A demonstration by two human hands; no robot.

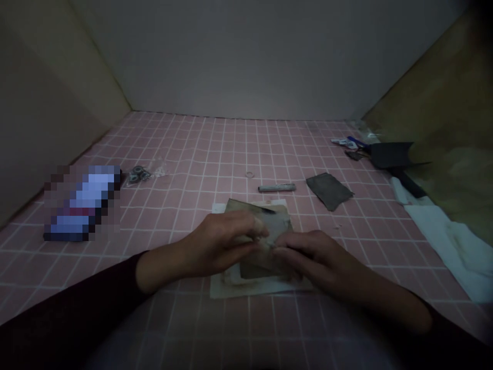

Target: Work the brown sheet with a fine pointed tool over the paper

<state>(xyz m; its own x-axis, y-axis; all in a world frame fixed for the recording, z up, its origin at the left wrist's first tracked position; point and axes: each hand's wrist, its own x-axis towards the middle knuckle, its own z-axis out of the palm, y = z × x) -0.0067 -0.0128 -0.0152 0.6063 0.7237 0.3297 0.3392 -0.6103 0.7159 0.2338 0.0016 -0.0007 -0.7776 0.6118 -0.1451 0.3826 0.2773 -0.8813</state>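
Observation:
My left hand (pixel 227 237) comes in from the left with thumb and fingers pinched together. Facing it from the right, my right hand (pixel 318 257) is closed in a pinch too, its fingertips almost meeting the left ones. Whatever sits between the fingertips is too small and dim to make out. Under both hands lies a greyish-brown square sheet (pixel 252 271), resting on stained white paper (pixel 227 293). Beyond them are a short grey rolled tube (pixel 276 188), a small pale ring (pixel 249 174) and a dark grey rough-edged sheet (pixel 329 191), perhaps sandpaper.
A blurred-out phone (pixel 87 203) with a lit screen stands left, beside a clear bag (pixel 157 168) and dark ring-shaped pieces (pixel 138 174). At right are a folded black sheet (pixel 391 154), a blue pen-like item (pixel 358 143) and white paper (pixel 442 236). Walls enclose the pink-checked tabletop (pixel 185 149).

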